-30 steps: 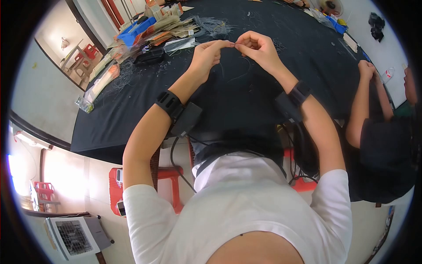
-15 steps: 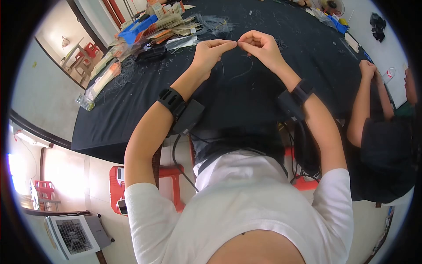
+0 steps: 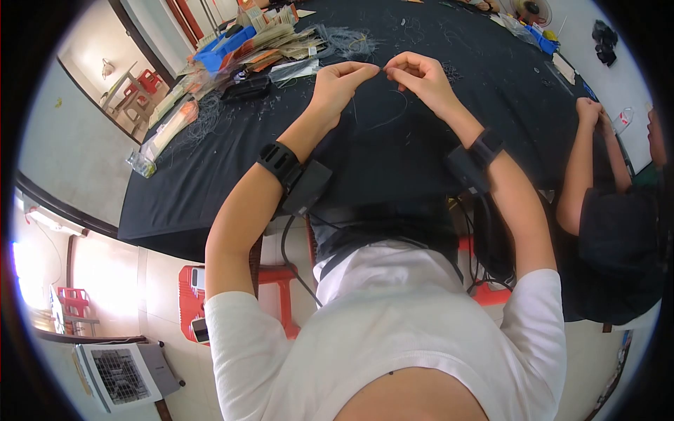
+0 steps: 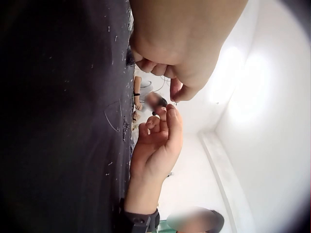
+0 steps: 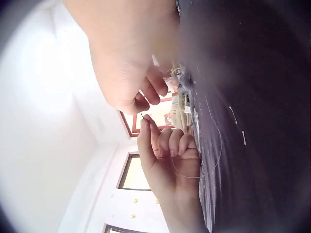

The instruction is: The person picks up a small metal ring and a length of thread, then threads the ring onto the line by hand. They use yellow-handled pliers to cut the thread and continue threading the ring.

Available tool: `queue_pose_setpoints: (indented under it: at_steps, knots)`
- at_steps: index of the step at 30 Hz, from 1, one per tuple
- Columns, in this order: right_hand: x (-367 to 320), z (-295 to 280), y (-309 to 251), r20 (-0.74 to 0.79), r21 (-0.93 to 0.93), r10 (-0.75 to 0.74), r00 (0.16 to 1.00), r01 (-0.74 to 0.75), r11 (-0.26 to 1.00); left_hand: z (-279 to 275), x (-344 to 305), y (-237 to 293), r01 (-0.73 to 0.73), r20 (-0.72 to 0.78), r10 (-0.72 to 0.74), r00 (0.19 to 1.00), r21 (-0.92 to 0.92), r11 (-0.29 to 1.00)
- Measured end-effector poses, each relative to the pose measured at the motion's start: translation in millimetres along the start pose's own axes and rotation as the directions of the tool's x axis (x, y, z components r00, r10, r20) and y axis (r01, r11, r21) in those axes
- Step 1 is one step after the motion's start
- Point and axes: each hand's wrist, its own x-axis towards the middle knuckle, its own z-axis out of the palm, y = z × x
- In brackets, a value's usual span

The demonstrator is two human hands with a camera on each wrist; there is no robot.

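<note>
In the head view my left hand and right hand are raised over the black-covered table, fingertips nearly meeting. The left thumb and forefinger pinch a tiny dark hook-like piece, its end sticking up past the fingertips in the right wrist view. From the left palm a thin clear line droops in a wide loop toward the right hand. Thumb and forefinger of the right hand are pressed together a small gap from the piece; what lies between them is hidden, while the other fingers curl loosely.
Paper packets, a blue tray and a black case crowd the table's left rear, beside tangled clear line. A plastic bag lies at the left edge. Another person's hands are at the right.
The fingertips, together a second ago, have come slightly apart, the right hand shifting a little to the right. The dark tip now shows at the left fingertips.
</note>
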Motion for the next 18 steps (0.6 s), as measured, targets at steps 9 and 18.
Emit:
queue_pose_setpoints:
  at_steps: [9, 18]
  knots:
    - [-1, 2, -4, 0.044, 0.046, -0.068, 0.997, 0.066, 0.997, -1, 2, -4, -0.061, 0.026, 0.060, 0.998, 0.011, 0.998]
    - [0, 1, -2, 0.047, 0.052, -0.058, 0.997, 0.056, 0.997, -1, 0, -1, -0.034, 0.035, 0.034, 0.999, 0.010, 0.999]
